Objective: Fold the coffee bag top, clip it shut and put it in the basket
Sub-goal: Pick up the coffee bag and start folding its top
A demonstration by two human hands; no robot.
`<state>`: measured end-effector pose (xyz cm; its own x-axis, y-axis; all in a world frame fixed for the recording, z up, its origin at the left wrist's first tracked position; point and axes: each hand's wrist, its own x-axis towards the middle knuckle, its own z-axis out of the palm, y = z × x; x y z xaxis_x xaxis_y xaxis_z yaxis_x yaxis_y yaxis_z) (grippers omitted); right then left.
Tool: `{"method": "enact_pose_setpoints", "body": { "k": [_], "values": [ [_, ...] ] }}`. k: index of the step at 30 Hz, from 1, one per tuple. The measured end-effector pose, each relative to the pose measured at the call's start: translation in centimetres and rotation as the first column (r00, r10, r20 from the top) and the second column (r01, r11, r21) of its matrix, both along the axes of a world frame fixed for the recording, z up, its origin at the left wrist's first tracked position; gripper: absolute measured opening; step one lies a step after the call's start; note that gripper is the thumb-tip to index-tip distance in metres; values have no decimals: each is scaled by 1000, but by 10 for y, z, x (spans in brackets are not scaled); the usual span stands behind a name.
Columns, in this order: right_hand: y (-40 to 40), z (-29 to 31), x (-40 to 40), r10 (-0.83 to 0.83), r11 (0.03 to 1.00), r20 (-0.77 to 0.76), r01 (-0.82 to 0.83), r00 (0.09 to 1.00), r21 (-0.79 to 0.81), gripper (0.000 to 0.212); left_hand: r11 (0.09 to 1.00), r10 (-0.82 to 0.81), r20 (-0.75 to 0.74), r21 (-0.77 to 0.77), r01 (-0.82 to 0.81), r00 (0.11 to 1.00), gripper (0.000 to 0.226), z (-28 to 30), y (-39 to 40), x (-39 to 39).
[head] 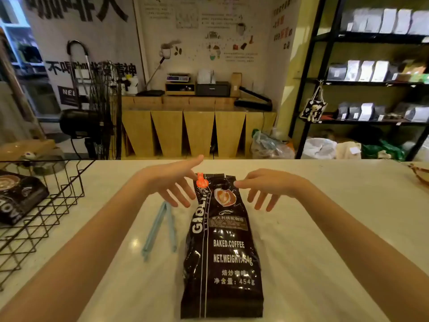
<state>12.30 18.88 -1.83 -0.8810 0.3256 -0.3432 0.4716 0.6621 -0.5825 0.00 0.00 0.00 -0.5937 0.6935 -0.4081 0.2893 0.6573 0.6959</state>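
Note:
A black coffee bag [222, 247] lies flat on the white counter, its top pointing away from me and an orange sticker near the top left corner. My left hand [173, 182] hovers at the bag's top left, fingers spread, holding nothing. On the other side, my right hand [267, 188] floats at the top right corner, fingertips close to the bag's edge, also spread. A light blue clip [160, 227] lies open in a V on the counter just left of the bag. The black wire basket [58, 196] stands at the left edge.
Another dark coffee bag [16, 196] lies inside the wire basket. A woven item [420, 174] sits at the counter's far right edge. Beyond the counter are a floor fan [102, 112], a wooden cabinet and black shelving with bags.

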Motion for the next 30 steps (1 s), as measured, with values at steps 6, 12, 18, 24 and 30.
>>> {"method": "enact_pose_setpoints", "body": {
  "k": [6,12,18,24,30],
  "values": [
    [-12,-32,0,-110,973,-26,102,994,-208,61,997,59,16,43,-60,998,73,-36,3,16],
    [-21,-55,-6,-259,921,-187,185,947,-342,57,970,149,92,178,-163,985,63,-58,11,28],
    [-24,-53,-3,-339,900,-328,202,882,-387,50,904,207,88,363,-225,974,65,-62,10,39],
    [-25,-36,0,-357,906,-513,155,781,-395,52,789,288,24,561,-251,957,77,-48,14,46],
    [-27,-13,6,-311,941,-701,108,642,-320,44,702,307,-45,685,-194,951,85,-37,17,47]
  ]
}}
